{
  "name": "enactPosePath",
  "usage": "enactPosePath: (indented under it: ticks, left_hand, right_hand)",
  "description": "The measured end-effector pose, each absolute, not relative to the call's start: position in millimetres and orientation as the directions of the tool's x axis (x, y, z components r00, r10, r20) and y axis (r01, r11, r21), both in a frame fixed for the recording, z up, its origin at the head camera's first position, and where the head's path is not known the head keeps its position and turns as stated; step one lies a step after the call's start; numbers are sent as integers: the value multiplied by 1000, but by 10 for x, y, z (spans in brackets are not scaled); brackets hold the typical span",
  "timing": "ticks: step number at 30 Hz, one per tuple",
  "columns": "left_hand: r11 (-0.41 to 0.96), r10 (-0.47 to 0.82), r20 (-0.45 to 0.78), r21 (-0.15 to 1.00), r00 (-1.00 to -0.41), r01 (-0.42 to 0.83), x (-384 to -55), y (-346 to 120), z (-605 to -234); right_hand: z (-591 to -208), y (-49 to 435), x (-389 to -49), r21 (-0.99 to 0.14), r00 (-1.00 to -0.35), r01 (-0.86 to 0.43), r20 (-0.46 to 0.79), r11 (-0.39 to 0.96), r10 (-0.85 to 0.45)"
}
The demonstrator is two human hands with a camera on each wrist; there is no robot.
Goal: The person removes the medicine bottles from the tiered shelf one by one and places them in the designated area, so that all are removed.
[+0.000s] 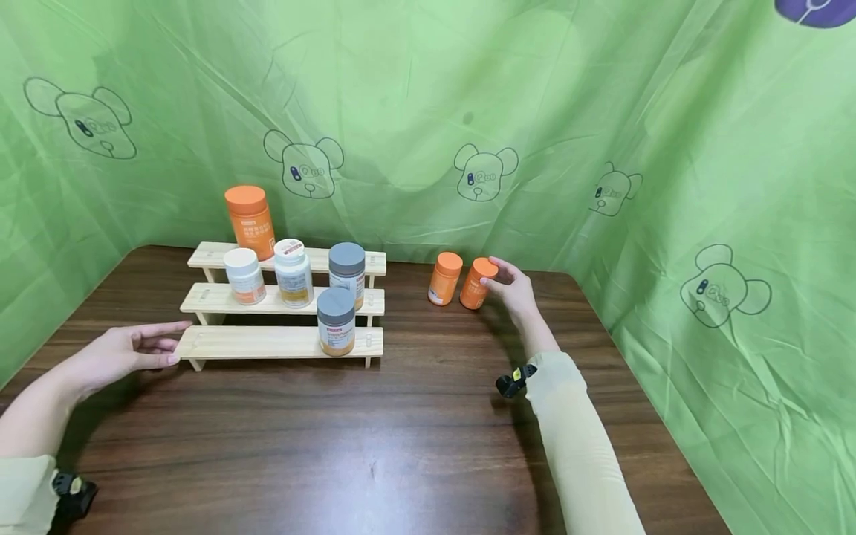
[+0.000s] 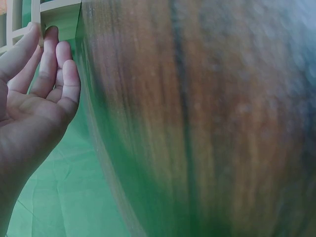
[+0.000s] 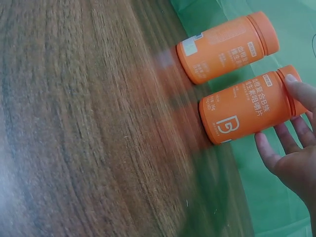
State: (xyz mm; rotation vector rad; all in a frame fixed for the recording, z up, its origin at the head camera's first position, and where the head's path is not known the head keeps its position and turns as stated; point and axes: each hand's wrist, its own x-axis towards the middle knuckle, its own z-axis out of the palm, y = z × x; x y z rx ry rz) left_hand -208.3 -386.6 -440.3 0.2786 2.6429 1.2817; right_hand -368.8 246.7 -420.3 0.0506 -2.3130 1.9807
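Fingers (image 1: 503, 267) and thumb of the right hand (image 1: 520, 297) grip the lid end of a small orange cylindrical plastic bottle (image 1: 472, 293) in the head view, seemingly because holding it high keeps the label uncovered. Just beside, at its nine o'clock, stands a matching orange bottle (image 1: 444, 282). Farther toward nine, a pale three-tiered wooden rack (image 1: 257, 343) carries a large orange plastic bottle (image 1: 250, 223) at eleven o'clock, on the top step, where its height blocks nothing. A grey-lidded round bottle (image 1: 336, 321) stands at four o'clock on the lowest step. The left hand (image 1: 114, 358) pinches that step's end at eight o'clock, probably for steadiness. Beneath lies a dark brown wood-grain tabletop (image 1: 435, 409), glaring toward six o'clock; green cloth (image 1: 401, 89) printed with bear outlines hangs behind and around.

The left wrist view shows thumb and fingertips at the rack's edge, toward ten o'clock.

In the right wrist view, the thumb crosses the held bottle's lid; its neighbour sits at eleven o'clock.
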Motion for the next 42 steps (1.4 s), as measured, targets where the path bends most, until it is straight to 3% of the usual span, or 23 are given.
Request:
enactPosePath:
  ticks: [15,42]
  left_hand:
    - [593,262,-78,799,-962,97,-2066,-3877,-4464]
    - [601,248,-67,793,-966,99,-2076,-3864,-4422]
  right_hand:
    - [-4246,2457,-3700,-988,-995,-91,96,128,37]
    - [-3524,2449,-3231,-956,-987,-139,112,257,-115]
